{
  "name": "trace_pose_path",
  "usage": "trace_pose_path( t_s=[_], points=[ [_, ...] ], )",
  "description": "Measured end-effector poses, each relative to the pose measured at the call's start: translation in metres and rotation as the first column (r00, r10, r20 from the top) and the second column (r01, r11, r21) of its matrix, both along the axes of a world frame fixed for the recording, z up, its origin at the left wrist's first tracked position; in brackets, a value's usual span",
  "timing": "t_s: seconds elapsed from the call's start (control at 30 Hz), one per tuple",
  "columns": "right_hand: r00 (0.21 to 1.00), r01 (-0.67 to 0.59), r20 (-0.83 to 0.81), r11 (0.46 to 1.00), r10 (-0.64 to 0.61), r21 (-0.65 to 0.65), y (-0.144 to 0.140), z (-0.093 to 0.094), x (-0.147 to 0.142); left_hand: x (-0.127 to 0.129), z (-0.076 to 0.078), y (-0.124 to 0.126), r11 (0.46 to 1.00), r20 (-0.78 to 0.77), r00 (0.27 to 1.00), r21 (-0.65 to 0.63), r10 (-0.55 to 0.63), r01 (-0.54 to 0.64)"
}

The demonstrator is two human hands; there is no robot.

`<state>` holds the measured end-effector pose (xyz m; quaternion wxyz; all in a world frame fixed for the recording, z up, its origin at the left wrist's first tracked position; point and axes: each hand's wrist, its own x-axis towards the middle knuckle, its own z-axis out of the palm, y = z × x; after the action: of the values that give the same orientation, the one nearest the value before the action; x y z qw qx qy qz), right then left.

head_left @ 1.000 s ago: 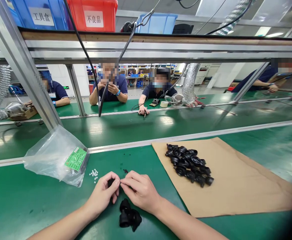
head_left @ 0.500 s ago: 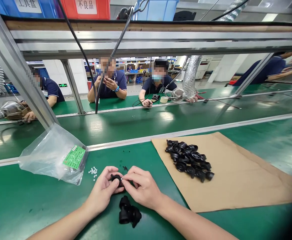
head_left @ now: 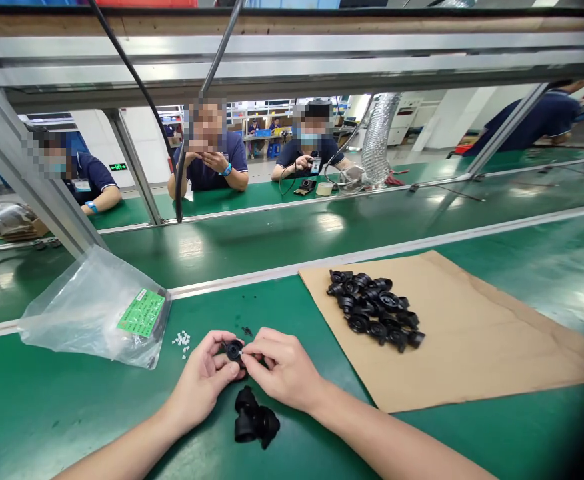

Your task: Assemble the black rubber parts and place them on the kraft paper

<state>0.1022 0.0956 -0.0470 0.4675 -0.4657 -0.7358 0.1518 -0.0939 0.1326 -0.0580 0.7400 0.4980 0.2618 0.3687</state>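
Observation:
In my left hand (head_left: 207, 377) is a round black plastic part (head_left: 233, 349), its ringed face turned up toward me. My right hand (head_left: 285, 367) pinches a tiny white piece (head_left: 241, 353) at the right edge of that part. Left of my hands lies a scatter of small white pieces (head_left: 182, 340) on the green bench. Just beyond my fingertips are a few tiny black pieces (head_left: 247, 331). Nearer to me, below my hands, a small cluster of black plastic parts (head_left: 256, 419) rests on the bench.
A brown cardboard sheet (head_left: 472, 347) on the right carries a heap of black plastic parts (head_left: 372, 307). A clear plastic bag (head_left: 87, 313) with a green label lies at left. Metal frame bars (head_left: 292, 60) cross above. Several co-workers sit at the bench opposite.
The black part in my left hand has tilted so its ringed face shows more. My right hand stays pinched at its edge. The whole view has shifted slightly as my head moved.

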Motion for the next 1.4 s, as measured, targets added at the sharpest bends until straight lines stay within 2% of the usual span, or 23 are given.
trace_pose_path(
  t_s=[0.17,0.4,0.77,0.97,1.23,1.4],
  points=[
    [1.0,0.014,0.017,1.0,-0.014,-0.003,-0.003,-0.001,-0.003,-0.003,-0.001,0.0,0.998,-0.079,0.997,0.063,-0.019,0.024],
    [0.997,0.068,0.043,0.997,-0.067,-0.022,-0.006,0.0,-0.007,-0.003,-0.001,0.002,0.996,-0.099,0.993,0.054,-0.058,0.064],
    [0.997,0.057,0.059,0.997,-0.055,-0.043,-0.006,0.002,-0.006,-0.003,-0.001,0.002,0.995,-0.147,0.989,0.092,-0.015,0.029],
    [0.993,0.091,0.084,0.989,-0.082,-0.113,-0.007,0.006,-0.008,-0.004,-0.004,0.003,0.998,-0.142,0.99,0.063,-0.016,0.025],
    [0.996,0.081,0.058,0.987,-0.074,-0.136,-0.007,0.005,-0.002,-0.004,0.0,0.003,0.993,-0.15,0.989,0.115,0.011,0.007],
    [0.994,0.096,-0.016,0.959,-0.104,-0.266,-0.004,0.008,0.005,-0.003,0.001,0.003,0.997,-0.13,0.99,0.06,0.049,-0.041]
  ],
)
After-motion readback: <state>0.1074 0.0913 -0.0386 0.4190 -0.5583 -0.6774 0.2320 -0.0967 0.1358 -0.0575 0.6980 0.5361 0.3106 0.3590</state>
